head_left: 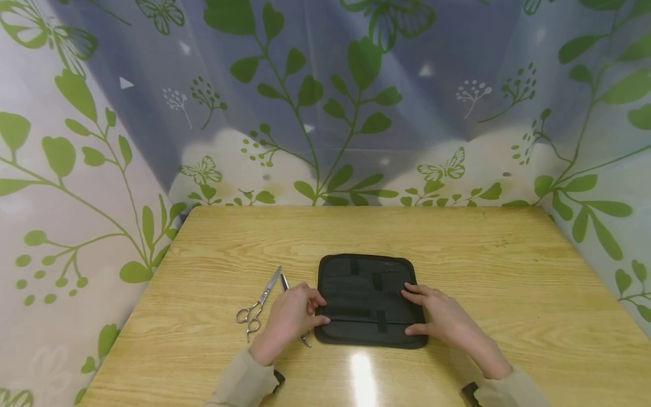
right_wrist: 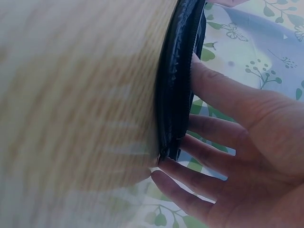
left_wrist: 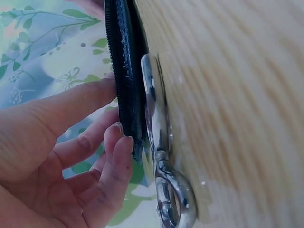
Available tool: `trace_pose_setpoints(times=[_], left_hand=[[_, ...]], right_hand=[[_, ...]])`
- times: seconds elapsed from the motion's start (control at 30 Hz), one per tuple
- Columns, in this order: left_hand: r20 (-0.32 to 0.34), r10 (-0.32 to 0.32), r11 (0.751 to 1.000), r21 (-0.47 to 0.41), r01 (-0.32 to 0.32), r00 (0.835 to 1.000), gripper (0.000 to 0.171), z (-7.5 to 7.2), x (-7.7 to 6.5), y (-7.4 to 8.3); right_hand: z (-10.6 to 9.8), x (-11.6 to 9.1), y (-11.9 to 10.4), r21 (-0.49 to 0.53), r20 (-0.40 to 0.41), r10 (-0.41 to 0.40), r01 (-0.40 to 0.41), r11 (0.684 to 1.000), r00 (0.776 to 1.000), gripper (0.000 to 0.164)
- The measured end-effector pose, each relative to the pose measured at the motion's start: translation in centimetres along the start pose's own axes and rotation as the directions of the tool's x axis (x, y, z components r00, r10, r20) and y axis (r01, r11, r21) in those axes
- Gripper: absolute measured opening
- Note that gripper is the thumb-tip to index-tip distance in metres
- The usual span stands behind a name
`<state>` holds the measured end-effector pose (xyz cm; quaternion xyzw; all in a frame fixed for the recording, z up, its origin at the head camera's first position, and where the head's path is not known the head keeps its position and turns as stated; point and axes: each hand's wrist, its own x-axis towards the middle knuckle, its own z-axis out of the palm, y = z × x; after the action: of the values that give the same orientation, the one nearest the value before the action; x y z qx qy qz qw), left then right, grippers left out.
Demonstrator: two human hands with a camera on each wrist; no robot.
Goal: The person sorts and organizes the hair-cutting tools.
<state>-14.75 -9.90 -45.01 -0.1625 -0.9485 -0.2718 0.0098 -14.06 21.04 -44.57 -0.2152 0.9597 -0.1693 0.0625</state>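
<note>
My left hand (head_left: 292,316) is covering part of a second pair of scissors (head_left: 285,282), so from the head view I am seeing only a blade tip poking out beyond my knuckles and a bit of handle below my palm. In the left wrist view that tool's steel ring and shank are lying just beside the case edge, close to my fingertips. My wrists are running out of the picture at the bottom, and the wrist views are blurring the wood grain.

I am working at a pale wooden worktop (head_left: 508,294) with a bright glare spot near me, closed in by a curtain (head_left: 325,85) printed with green leaves and butterflies.

The black case (head_left: 368,299) is lying open and flat between my hands, with elastic loops across its inside and a zip running along its rim. My left hand is resting with relaxed, nearly straight fingers against its left edge, gripping nothing. My right hand (head_left: 437,316) is spreading wide, fingers lying on the right edge and inner panel. Another pair of silver scissors (head_left: 256,305) is lying further out past my left hand, not touching it.
</note>
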Motion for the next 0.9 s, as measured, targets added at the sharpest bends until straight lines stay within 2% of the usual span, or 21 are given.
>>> trace_pose_setpoints(times=[0.33, 0.67, 0.9], left_hand=[[0.035, 0.023, 1.0, -0.016, -0.022, 0.999, 0.026, -0.35, -0.26, -0.65], [0.003, 0.057, 0.998, -0.04, -0.057, 0.998, 0.008, -0.25, -0.01, -0.59], [0.007, 0.032, 0.999, -0.005, -0.032, 0.999, 0.004, -0.09, 0.3, -0.34]], right_hand=[[0.01, -0.03, 0.04, 0.018, -0.001, 0.012, -0.012, 1.0, 1.0, 0.083], [-0.08, -0.04, 0.03, 0.018, -0.004, 0.02, -0.02, 1.0, 1.0, 0.083], [-0.06, -0.01, 0.0, 0.018, 0.005, 0.017, -0.017, 1.0, 1.0, 0.083]])
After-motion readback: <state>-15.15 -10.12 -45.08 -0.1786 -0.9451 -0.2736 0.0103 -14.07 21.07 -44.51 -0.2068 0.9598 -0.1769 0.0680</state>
